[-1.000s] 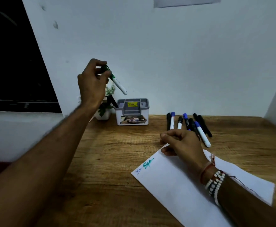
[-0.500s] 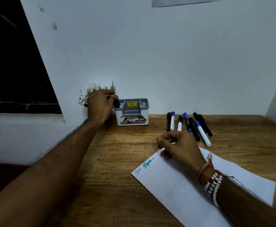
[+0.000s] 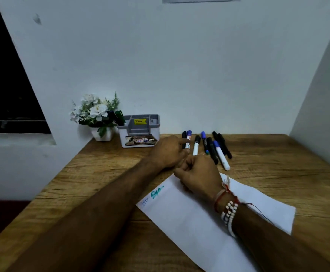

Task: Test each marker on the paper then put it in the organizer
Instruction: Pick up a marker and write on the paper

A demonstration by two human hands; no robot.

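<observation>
A grey and white organizer (image 3: 140,132) stands by the wall, with a green marker (image 3: 119,116) and a dark one (image 3: 112,114) upright at its left end. Several loose markers lie in a row on the desk, among them a blue-capped marker (image 3: 188,134), a black-capped white marker (image 3: 195,146) and a longer blue-capped white one (image 3: 221,157). My left hand (image 3: 167,153) reaches over the row's left end, its fingers spread on the leftmost markers without lifting any. My right hand (image 3: 198,174) rests as a fist on the top edge of the white paper (image 3: 199,228), which carries a green scribble (image 3: 157,192) and a faint blue one (image 3: 145,202).
A small white pot of artificial flowers (image 3: 95,116) sits left of the organizer against the wall. The wooden desk (image 3: 93,185) ends at a wall behind and another on the right. A dark window opening is at the far left.
My left hand lowered the green marker into the organizer, let go, and moved right to the row of loose markers. My right hand stayed on the paper.
</observation>
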